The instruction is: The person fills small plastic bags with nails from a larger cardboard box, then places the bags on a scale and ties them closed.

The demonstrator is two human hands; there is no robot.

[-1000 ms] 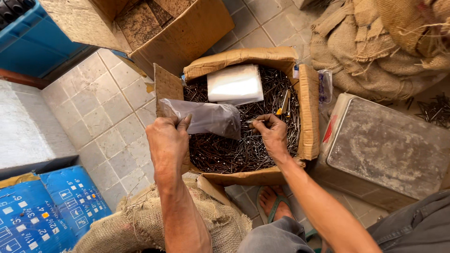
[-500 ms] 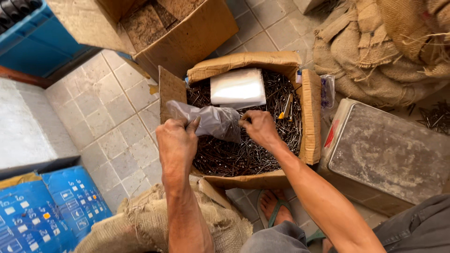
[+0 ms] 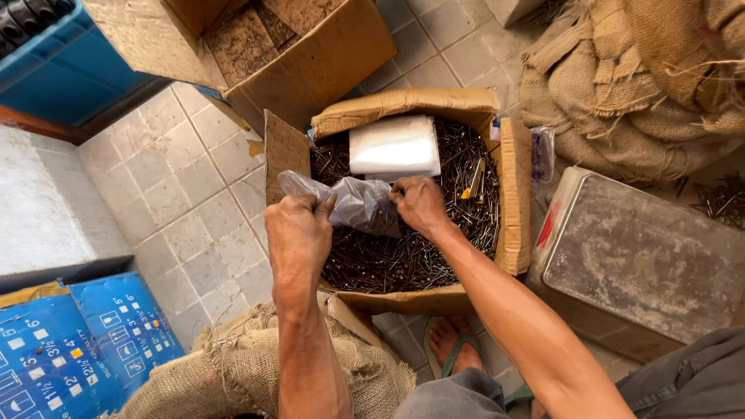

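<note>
Two hands hold a grey plastic bag (image 3: pixel 358 203) over a cardboard box (image 3: pixel 514 194) of nails (image 3: pixel 388 260) — left hand (image 3: pixel 299 237) fingers gripping its end, right hand (image 3: pixel 419 206) fingers closed at its mouth.

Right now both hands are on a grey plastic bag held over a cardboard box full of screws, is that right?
Not quite. The head view shows the left hand and right hand on the grey plastic bag over the cardboard box, but the box is full of nails, not screws.
</note>
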